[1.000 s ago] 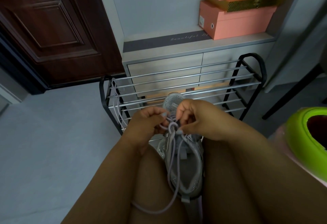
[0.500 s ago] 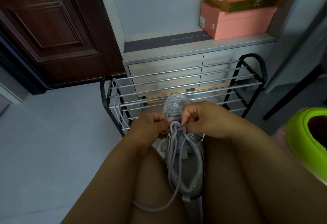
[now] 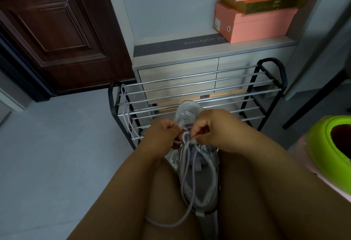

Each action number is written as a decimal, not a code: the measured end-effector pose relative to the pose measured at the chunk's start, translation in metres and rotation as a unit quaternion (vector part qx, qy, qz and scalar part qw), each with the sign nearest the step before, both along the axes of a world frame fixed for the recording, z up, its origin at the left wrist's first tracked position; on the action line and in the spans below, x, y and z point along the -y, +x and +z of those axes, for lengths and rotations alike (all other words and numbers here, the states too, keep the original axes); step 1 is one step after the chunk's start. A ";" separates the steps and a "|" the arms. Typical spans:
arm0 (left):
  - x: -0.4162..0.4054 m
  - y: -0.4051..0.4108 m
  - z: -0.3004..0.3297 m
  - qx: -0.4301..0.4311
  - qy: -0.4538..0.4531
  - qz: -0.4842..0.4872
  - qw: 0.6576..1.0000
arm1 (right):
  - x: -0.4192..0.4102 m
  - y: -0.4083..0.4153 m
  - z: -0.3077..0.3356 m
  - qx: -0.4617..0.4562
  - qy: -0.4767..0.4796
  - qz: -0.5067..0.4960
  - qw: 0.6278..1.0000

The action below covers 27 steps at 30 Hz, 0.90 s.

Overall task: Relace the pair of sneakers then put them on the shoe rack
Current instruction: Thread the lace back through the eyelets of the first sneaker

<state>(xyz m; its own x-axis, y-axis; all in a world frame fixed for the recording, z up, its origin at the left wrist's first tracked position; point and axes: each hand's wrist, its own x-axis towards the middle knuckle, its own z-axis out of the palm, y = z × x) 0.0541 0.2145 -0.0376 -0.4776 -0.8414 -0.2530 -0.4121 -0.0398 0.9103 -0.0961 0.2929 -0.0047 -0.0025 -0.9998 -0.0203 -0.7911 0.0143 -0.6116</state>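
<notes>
While both hands (image 3: 187,135) pinch it, lace (image 3: 183,137) crosses between fingertips.

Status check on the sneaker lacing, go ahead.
Left hand and right hand both pinching the lace. Sneaker wedged between thighs, not yet racked. Spare lace draped on shoe rack.

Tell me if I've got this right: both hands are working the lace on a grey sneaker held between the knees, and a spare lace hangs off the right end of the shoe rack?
Nearly. In the head view the spare lace hangs off the left end of the rack, not the right. Both hands, left and right, do pinch the lace on the sneaker.
</notes>
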 end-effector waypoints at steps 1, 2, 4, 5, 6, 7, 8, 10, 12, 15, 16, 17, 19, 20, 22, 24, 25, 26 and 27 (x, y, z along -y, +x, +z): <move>0.000 0.000 0.000 0.004 -0.005 -0.004 1.000 | 0.001 -0.001 -0.001 -0.020 0.001 0.000 1.000; 0.000 0.000 0.000 0.005 -0.007 -0.008 1.000 | 0.003 -0.001 -0.002 -0.033 0.005 -0.001 0.999; -0.001 0.001 0.001 -0.001 -0.003 -0.013 1.000 | 0.004 -0.001 -0.003 -0.048 0.020 -0.006 0.999; -0.001 0.001 0.001 -0.005 0.001 -0.012 1.000 | 0.004 -0.001 -0.004 -0.055 0.028 -0.011 0.998; -0.001 0.001 0.000 -0.009 0.004 -0.012 1.000 | 0.005 -0.001 -0.004 -0.060 0.036 -0.014 0.997; -0.001 0.001 -0.001 -0.010 0.004 -0.011 1.000 | 0.005 -0.002 -0.005 -0.063 0.042 -0.014 0.997; -0.002 0.001 -0.001 -0.013 0.003 -0.009 1.000 | 0.006 -0.003 -0.004 -0.062 0.047 -0.008 0.997; -0.001 0.001 -0.002 -0.029 0.001 0.002 1.000 | 0.005 -0.009 -0.003 -0.035 0.059 0.013 0.998; -0.001 0.002 -0.002 -0.043 -0.006 0.003 0.999 | 0.004 -0.017 -0.005 0.045 0.074 0.013 0.996; 0.000 0.003 -0.002 -0.061 -0.006 -0.003 0.998 | 0.000 -0.028 -0.008 0.317 0.085 0.015 0.944; 0.000 0.003 -0.002 -0.074 -0.002 -0.006 0.997 | -0.001 -0.032 -0.008 0.417 0.084 0.024 0.905; 0.000 0.003 -0.002 -0.083 0.001 -0.008 0.996 | -0.002 -0.034 -0.008 0.486 0.085 0.033 0.869; 0.001 0.004 -0.003 -0.100 0.008 -0.010 0.995 | -0.002 -0.034 -0.006 0.511 0.087 0.045 0.854; 0.001 0.004 -0.003 -0.114 0.020 -0.010 0.993 | -0.001 -0.033 -0.005 0.485 0.083 0.045 0.870; 0.002 0.004 -0.002 -0.138 0.044 -0.015 0.989 | -0.001 -0.028 -0.002 0.402 0.078 0.024 0.912; 0.001 0.003 -0.001 -0.143 0.049 -0.023 0.988 | -0.001 -0.021 0.000 0.284 0.076 0.006 0.956; 0.001 0.003 -0.001 -0.143 0.050 -0.023 0.988 | -0.001 -0.017 0.000 0.214 0.070 0.000 0.974; 0.001 0.002 -0.001 -0.142 0.051 -0.019 0.988 | 0.000 -0.014 0.000 0.152 0.057 -0.007 0.987; 0.001 0.003 -0.001 -0.139 0.052 -0.016 0.989 | 0.000 -0.012 0.000 0.111 0.042 -0.014 0.993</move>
